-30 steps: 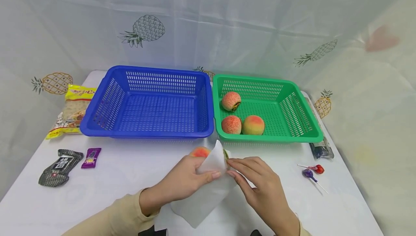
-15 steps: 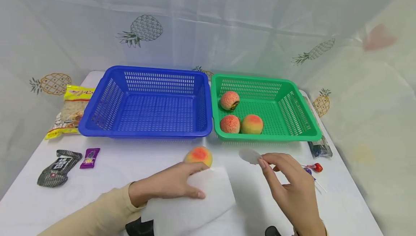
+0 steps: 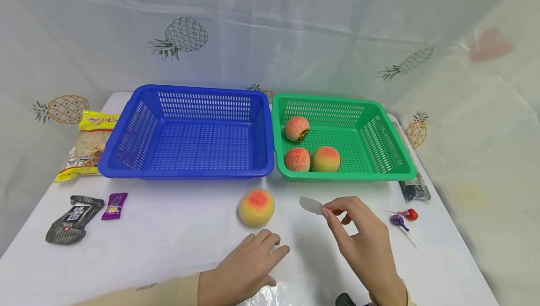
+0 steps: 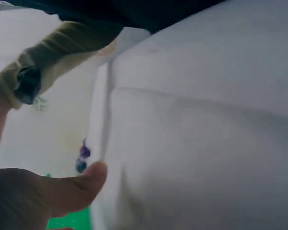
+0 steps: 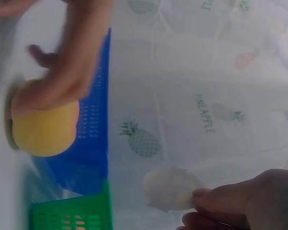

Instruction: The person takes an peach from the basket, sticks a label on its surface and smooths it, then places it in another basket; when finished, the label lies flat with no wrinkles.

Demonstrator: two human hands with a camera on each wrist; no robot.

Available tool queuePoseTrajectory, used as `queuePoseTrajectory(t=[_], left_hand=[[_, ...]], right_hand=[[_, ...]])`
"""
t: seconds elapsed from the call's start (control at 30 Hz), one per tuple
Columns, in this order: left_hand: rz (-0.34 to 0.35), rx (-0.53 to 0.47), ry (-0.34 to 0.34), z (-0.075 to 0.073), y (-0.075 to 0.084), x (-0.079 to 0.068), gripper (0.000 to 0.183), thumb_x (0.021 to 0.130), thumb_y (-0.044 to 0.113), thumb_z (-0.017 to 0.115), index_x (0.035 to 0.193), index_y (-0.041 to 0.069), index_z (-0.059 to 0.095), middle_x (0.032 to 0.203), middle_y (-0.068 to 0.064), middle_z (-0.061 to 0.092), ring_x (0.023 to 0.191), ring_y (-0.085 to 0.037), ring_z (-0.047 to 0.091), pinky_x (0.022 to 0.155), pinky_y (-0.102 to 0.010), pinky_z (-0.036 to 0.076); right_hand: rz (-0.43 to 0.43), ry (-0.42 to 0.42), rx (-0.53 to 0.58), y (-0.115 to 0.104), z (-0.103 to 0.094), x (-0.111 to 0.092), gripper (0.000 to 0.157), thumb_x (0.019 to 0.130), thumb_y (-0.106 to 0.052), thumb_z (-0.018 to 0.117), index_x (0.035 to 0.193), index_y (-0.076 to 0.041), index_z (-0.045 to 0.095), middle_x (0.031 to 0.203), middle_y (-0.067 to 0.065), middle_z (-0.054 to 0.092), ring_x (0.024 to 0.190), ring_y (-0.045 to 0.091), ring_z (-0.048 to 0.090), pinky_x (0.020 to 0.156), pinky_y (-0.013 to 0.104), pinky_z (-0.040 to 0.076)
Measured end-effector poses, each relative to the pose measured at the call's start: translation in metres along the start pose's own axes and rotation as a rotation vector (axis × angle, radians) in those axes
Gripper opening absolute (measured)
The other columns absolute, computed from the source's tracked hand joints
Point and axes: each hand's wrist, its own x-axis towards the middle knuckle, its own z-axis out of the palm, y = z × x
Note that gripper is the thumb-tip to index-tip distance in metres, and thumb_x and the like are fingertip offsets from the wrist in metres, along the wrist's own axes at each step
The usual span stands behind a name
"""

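My right hand (image 3: 364, 245) pinches a thin, round, whitish translucent piece (image 3: 310, 204) between thumb and forefinger, above the table. The right wrist view shows this piece (image 5: 170, 189) with an uneven edge. My left hand (image 3: 244, 264) holds nothing, its fingers loosely bent, just in front of a yellow peach with a red top (image 3: 256, 208). There is a gap between them in the head view. Shiny clear plastic (image 3: 270, 295) shows partly below the left hand at the bottom edge. In the left wrist view the left thumb (image 4: 77, 189) sticks out.
A blue basket (image 3: 185, 173) stands at the back beside a green basket (image 3: 350, 175) with two speckled fruits (image 3: 297, 159) and another peach (image 3: 326, 159). A yellow snack bag (image 3: 90, 142), dark packet (image 3: 76, 219) and purple candy (image 3: 114, 206) lie left; two lollipops (image 3: 397, 221) lie right.
The white sheet has left the peach and my left hand has let go, drawing back toward the bottom. My right hand has pulled away rightward with the round piece.
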Motion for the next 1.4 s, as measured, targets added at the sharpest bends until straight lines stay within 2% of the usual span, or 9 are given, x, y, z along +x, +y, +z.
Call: queuePoseTrajectory(t=[0.17,0.27,0.37,0.43,0.57,0.67,0.8,1.07,1.4], left_hand=[[-0.164,-0.016,0.225,-0.020,-0.017,0.009,0.047,0.075,0.041,0.065,0.111,0.013,0.053,0.099,-0.002,0.049,0.087,-0.016,0.045,0.070,-0.028,0.042],[-0.307,-0.043,0.281,-0.028,-0.036,0.012,0.054,0.074,0.045,0.065,0.115,0.012,0.050,0.106,-0.007,0.048,0.093,-0.021,0.046,0.075,-0.033,0.044],[-0.410,-0.138,0.200,-0.027,-0.052,0.013,0.074,0.068,0.053,0.067,0.128,0.016,0.042,0.120,-0.010,0.044,0.107,-0.023,0.042,0.085,-0.037,0.043],[-0.439,-0.244,0.128,-0.022,-0.060,0.014,0.083,0.066,0.054,0.069,0.134,0.020,0.034,0.127,-0.009,0.040,0.114,-0.023,0.038,0.090,-0.040,0.041],[-0.523,-0.447,0.041,-0.009,-0.070,0.017,0.090,0.061,0.051,0.074,0.135,0.024,0.031,0.126,-0.001,0.041,0.114,-0.017,0.040,0.092,-0.037,0.040],[-0.631,-0.532,0.063,-0.004,-0.069,0.019,0.088,0.056,0.055,0.076,0.129,0.025,0.036,0.118,0.004,0.044,0.104,-0.012,0.045,0.088,-0.033,0.041],[-0.747,-0.613,0.141,-0.013,-0.057,0.021,0.092,0.045,0.065,0.074,0.121,0.030,0.035,0.115,0.011,0.039,0.098,-0.007,0.046,0.081,-0.031,0.043],[-0.777,-0.711,0.256,-0.042,-0.030,0.025,0.101,0.037,0.068,0.073,0.121,0.032,0.031,0.114,0.011,0.034,0.098,-0.006,0.044,0.079,-0.030,0.042],[-0.741,-0.676,0.313,-0.047,-0.019,0.026,0.103,0.036,0.068,0.073,0.122,0.030,0.030,0.115,0.010,0.033,0.101,-0.005,0.044,0.082,-0.031,0.043]], right_hand=[[-0.008,-0.016,0.003,0.005,0.009,-0.003,0.021,0.071,0.000,0.069,0.085,-0.014,0.061,0.086,-0.006,0.059,0.077,0.005,0.052,0.063,0.013,0.039],[-0.023,-0.047,-0.001,0.007,0.014,-0.004,0.011,0.076,-0.005,0.065,0.082,-0.013,0.059,0.087,-0.006,0.059,0.077,0.005,0.052,0.063,0.013,0.039],[-0.024,-0.100,-0.030,0.009,0.019,-0.005,0.005,0.079,-0.010,0.061,0.081,-0.013,0.057,0.088,-0.007,0.059,0.076,0.004,0.052,0.063,0.011,0.040],[-0.018,-0.138,-0.055,0.011,0.023,-0.005,0.004,0.080,-0.013,0.060,0.082,-0.013,0.056,0.089,-0.008,0.059,0.076,0.004,0.052,0.064,0.011,0.040],[-0.011,-0.183,-0.097,0.013,0.031,-0.004,0.011,0.078,-0.011,0.063,0.087,-0.014,0.057,0.088,-0.008,0.059,0.079,0.005,0.053,0.065,0.011,0.041],[-0.026,-0.188,-0.129,0.012,0.035,-0.003,0.013,0.078,-0.011,0.063,0.090,-0.013,0.058,0.089,-0.007,0.058,0.080,0.006,0.054,0.066,0.013,0.042],[-0.078,-0.144,-0.166,0.005,0.040,0.000,0.016,0.077,-0.010,0.063,0.093,-0.010,0.060,0.091,-0.004,0.060,0.082,0.008,0.055,0.066,0.017,0.045],[-0.154,-0.049,-0.186,-0.016,0.043,0.006,0.021,0.081,-0.014,0.057,0.100,-0.007,0.062,0.096,0.000,0.061,0.090,0.013,0.057,0.073,0.025,0.048],[-0.193,-0.058,-0.136,-0.027,0.044,0.004,0.025,0.086,-0.016,0.051,0.106,-0.007,0.063,0.102,0.000,0.061,0.090,0.013,0.057,0.075,0.023,0.047]])
